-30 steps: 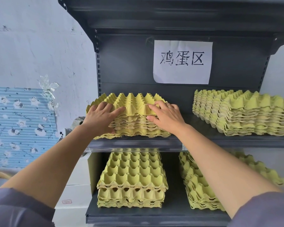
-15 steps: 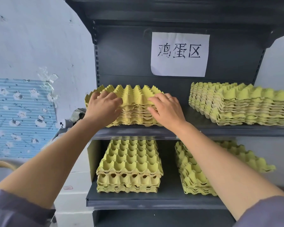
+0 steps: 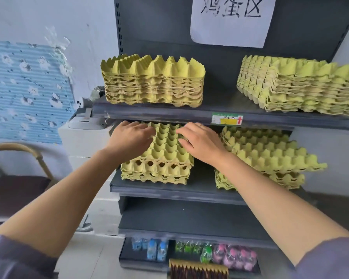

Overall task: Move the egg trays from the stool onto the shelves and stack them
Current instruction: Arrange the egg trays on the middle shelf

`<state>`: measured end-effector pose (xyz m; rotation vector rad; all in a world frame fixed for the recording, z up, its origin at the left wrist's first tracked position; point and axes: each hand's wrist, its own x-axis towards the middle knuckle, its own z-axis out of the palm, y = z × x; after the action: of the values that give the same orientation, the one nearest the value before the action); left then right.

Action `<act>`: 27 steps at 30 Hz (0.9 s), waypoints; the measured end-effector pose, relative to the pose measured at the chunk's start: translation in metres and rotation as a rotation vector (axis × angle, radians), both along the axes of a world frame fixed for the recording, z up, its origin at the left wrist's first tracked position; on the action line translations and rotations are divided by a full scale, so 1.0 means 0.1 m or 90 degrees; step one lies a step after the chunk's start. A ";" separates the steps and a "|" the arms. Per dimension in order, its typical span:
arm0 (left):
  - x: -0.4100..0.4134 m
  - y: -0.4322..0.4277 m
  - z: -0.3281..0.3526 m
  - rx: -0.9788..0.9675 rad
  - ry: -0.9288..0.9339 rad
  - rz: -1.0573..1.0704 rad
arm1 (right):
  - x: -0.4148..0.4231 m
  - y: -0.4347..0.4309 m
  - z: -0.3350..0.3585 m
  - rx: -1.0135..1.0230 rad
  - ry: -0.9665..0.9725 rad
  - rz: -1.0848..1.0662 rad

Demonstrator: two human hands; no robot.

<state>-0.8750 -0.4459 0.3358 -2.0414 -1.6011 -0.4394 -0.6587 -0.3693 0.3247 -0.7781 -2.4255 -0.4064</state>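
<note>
Four stacks of yellow egg trays sit on the dark shelving: the upper-left stack (image 3: 153, 83) and upper-right stack (image 3: 302, 87) on the upper shelf (image 3: 169, 113), the lower-left stack (image 3: 165, 156) and lower-right stack (image 3: 270, 156) on the lower shelf (image 3: 201, 186). The left hand (image 3: 132, 137) and right hand (image 3: 199, 143) lie palm-down on the top tray of the lower-left stack, one at each side, fingers loosely bent and spread, touching the cells without closing round anything. The lower-right stack is skewed, its trays out of line.
</note>
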 end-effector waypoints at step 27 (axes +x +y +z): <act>-0.80 1.13 -1.36 -0.367 0.015 0.113 | -0.59 0.78 -1.14 -0.339 -0.219 -0.263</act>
<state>-0.9554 -0.3327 0.2002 -2.2523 -2.0446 0.1329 -0.7173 -0.2914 0.2103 -1.5634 -2.7235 -0.0334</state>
